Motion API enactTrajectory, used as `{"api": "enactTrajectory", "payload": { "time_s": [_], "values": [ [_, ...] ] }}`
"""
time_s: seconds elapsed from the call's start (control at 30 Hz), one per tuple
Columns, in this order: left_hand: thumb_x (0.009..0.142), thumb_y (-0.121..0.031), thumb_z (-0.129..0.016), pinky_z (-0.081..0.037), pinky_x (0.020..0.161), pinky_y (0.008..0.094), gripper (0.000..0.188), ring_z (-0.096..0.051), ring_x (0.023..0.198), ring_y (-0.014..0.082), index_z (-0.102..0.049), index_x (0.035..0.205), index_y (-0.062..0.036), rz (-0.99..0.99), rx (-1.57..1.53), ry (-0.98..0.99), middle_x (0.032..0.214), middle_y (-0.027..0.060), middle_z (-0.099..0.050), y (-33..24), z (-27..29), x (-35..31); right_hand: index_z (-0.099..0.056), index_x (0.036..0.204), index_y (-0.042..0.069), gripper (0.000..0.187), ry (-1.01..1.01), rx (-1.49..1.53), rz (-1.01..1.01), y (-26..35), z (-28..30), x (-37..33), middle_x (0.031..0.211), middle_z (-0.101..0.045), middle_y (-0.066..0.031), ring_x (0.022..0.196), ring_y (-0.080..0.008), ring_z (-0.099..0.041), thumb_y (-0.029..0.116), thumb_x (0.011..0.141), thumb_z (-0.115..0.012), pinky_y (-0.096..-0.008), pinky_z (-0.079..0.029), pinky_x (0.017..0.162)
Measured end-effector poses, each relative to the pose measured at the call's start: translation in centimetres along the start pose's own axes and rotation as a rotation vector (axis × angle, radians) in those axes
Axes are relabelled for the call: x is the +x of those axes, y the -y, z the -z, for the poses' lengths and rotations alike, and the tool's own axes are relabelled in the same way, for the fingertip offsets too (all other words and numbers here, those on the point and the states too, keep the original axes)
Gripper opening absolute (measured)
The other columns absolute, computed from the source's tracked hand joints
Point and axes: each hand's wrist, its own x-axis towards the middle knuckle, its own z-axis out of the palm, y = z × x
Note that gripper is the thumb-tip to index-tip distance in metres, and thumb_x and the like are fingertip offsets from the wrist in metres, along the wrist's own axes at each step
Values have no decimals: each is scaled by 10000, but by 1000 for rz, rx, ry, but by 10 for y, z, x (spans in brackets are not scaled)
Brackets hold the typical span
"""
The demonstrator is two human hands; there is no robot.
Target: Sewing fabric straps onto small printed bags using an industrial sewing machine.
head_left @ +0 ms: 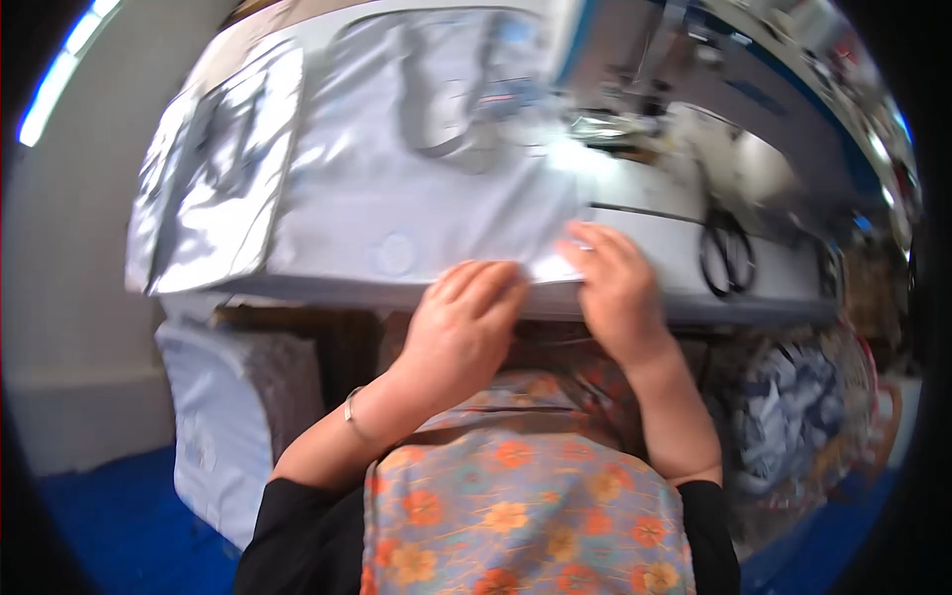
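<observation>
A seated person in a floral apron leans over a sewing table [694, 288], both bare hands at its near edge. The left hand [458, 332], fingers curled, presses down on a pale grey-blue fabric piece [397, 188] spread across the tabletop; a dark strap loop lies on its far part. The right hand [615, 288], fingers bent, pinches the fabric's near corner. Black scissors [727, 253] lie on the table to the right, well apart from the hands. A stack of similar grey fabric [233, 416] stands on the blue floor to the left. The picture is blurred.
</observation>
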Motion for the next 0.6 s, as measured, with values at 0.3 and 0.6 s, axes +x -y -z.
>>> {"api": "enactTrajectory", "payload": {
  "time_s": [0.3, 0.6],
  "values": [
    [741, 61, -607, -559, 874, 445, 243, -690, 972, 350, -712, 938, -33, 394, 370, -288, 1018, 154, -718, 94, 98, -153, -702, 1184, 25, 296, 108, -119, -28, -27, 2, 20, 1293, -684, -139, 1203, -307, -645, -83, 934, -588, -409, -514, 1013],
    [725, -21, -791, -433, 1084, 496, 371, -550, 1259, 415, -704, 1078, -95, 602, 403, 173, 1297, 153, -638, 126, 179, -227, -714, 1174, 16, 272, 60, -110, 29, -54, 0, 35, 1251, -696, -165, 1179, -339, -654, -32, 950, -568, -416, -504, 1026]
  ]
}}
